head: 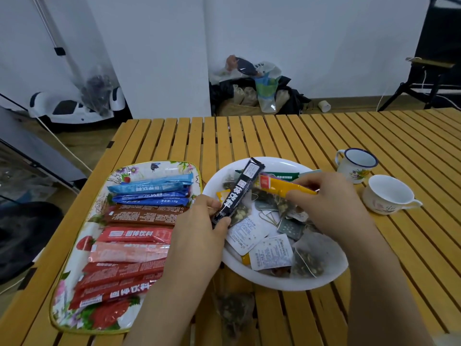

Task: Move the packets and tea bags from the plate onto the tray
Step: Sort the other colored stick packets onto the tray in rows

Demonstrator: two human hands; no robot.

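Slats of yellow wood form the table point(274, 136) under our hands; white walls stand beyond. Left of our left hand point(199, 231), the floral tray point(119, 171) holds blue, brown and red stick packets. That hand pinches a black packet point(237, 193) over the white plate point(274, 278) of tea bags point(309, 258). Our right hand point(331, 198) grips a yellow packet point(282, 187). Two cups stand to its right.
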